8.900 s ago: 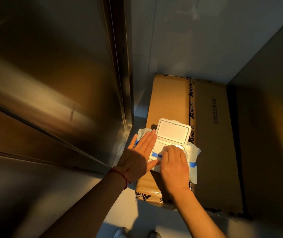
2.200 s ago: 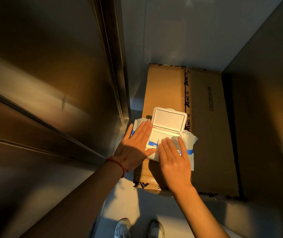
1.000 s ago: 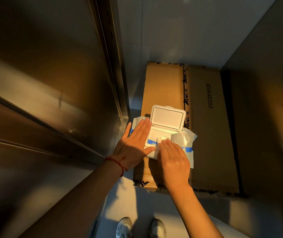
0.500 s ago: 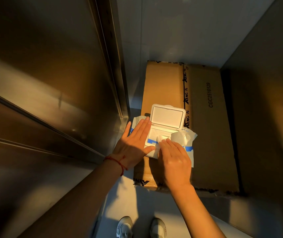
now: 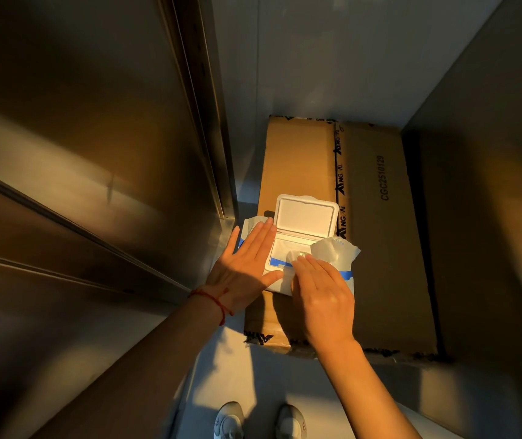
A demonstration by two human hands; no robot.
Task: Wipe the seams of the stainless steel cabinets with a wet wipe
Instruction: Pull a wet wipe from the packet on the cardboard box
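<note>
A pale grey floor [image 5: 221, 372] is carrying a large flattened cardboard box [image 5: 380, 248], which is lying in the corner between the grey walls and filling most of the floor space ahead. The cardboard is showing black printed tape down its middle and the code CGC2510129 on its right panel. A soft wet wipe pack [image 5: 332, 258], white with blue stripes, is resting directly on the near left part of the cardboard, its hard white flip lid [image 5: 307, 218] standing open. Two white sneakers [image 5: 229, 421] are standing on the floor just in front of the cardboard's near edge.
</note>
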